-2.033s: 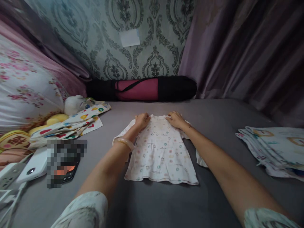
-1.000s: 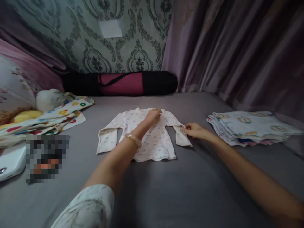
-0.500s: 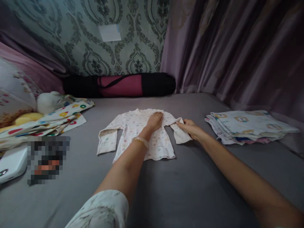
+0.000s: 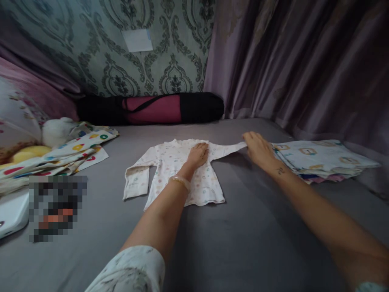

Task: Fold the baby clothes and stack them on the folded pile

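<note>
A small white long-sleeved shirt (image 4: 164, 174) with a faint coloured print lies spread on the grey bed sheet. My left hand (image 4: 198, 155) rests flat on its upper part, just below the collar, with the fingers stretched out. My right hand (image 4: 257, 147) is closed on the cuff of the right-hand sleeve and holds that sleeve pulled out sideways, slightly raised. The left-hand sleeve (image 4: 136, 182) bends downward on the sheet. Part of the shirt's middle is hidden under my left forearm.
A stack of folded printed cloths (image 4: 325, 156) lies at the right, close to my right wrist. Patterned clothes (image 4: 75, 152), a plush toy (image 4: 57, 132) and a white device (image 4: 13, 213) are at the left, beside a pixelated patch. A black and magenta rolled bag (image 4: 152, 108) lies along the wall.
My right hand has moved up and away to the right with the sleeve's cuff, so the sleeve that hung bent is now stretched straight. My left hand has stayed on the shirt.
</note>
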{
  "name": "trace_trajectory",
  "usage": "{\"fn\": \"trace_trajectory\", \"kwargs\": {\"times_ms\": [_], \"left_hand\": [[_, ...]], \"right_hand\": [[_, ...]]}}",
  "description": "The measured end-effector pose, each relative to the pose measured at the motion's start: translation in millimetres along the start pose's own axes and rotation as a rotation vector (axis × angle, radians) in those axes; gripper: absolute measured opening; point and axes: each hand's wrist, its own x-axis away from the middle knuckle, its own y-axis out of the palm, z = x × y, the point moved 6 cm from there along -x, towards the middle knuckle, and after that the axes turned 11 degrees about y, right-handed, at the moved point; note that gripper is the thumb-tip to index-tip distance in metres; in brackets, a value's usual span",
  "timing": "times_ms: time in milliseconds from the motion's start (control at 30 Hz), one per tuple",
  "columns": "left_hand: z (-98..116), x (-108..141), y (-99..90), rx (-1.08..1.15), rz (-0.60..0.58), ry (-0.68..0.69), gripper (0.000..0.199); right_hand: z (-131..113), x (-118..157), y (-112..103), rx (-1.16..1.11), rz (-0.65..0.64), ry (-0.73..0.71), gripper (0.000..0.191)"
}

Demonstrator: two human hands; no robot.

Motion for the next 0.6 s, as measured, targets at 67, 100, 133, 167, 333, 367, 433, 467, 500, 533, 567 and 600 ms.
{"fn": "trace_trajectory", "kwargs": {"times_ms": [67,100,133,167,333,367,433,467,500,533,567,600], "left_hand": [[0.1,0.0,-0.2,0.000,-0.005,-0.008,0.042],[0.4,-0.1,-0.4,-0.001,-0.008,-0.009,0.042],[0.9,-0.1,-0.7,-0.002,-0.013,-0.008,0.042],[1.4,0.0,-1.1,-0.004,-0.017,-0.008,0.042],[4.3,1.2,-3.5,-0.021,-0.043,-0.017,0.043],[4.7,1.4,-3.7,-0.024,-0.047,-0.020,0.044],[4.8,1.7,-3.4,-0.028,-0.054,-0.024,0.045],[4.6,1.7,-3.1,-0.030,-0.056,-0.026,0.045],[4.3,1.6,-2.7,-0.031,-0.056,-0.027,0.045],[4.0,1.4,-2.3,-0.031,-0.056,-0.027,0.045],[3.8,1.3,-2.0,-0.030,-0.055,-0.027,0.044],[3.8,1.3,-1.9,-0.029,-0.054,-0.026,0.044]], "right_hand": [[2.1,3.4,-0.3,0.184,0.082,-0.063,0.030],[4.0,6.2,4.7,0.251,0.084,-0.098,0.028],[6.5,9.6,12.4,0.297,0.069,-0.137,0.027],[9.8,13.3,21.2,0.326,0.049,-0.172,0.026],[27.4,29.5,53.8,0.335,-0.021,-0.235,0.024],[29.2,31.8,56.0,0.335,-0.026,-0.237,0.024],[31.5,35.5,57.5,0.327,-0.037,-0.239,0.024],[32.5,37.1,57.4,0.314,-0.046,-0.238,0.024],[33.7,38.4,57.2,0.297,-0.057,-0.236,0.024],[35.5,39.4,56.9,0.279,-0.072,-0.228,0.025],[37.8,40.0,56.7,0.265,-0.091,-0.218,0.025],[40.4,40.2,56.6,0.254,-0.116,-0.208,0.026]]}}
